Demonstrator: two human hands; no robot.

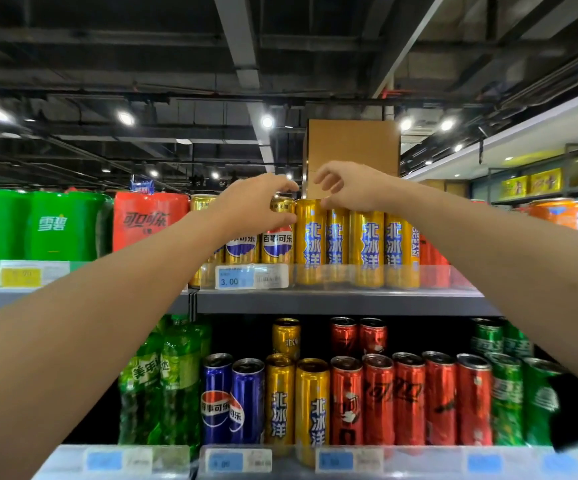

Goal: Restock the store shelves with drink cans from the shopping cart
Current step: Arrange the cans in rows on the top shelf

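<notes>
Bare forearms, hands (pixel 256 202); no sleeves, no jewelry.

Ceiling: I see dark exposed beams (pixel 239 36) with round spotlights (pixel 126 118).
Above the hands: a brown cardboard box (pixel 353 147).
Far right: yellow-lit shelving (pixel 536 181).

Both arms outstretched upward, left hand (pixel 258 202) and right hand (pixel 349 185) loosely curled.
</notes>
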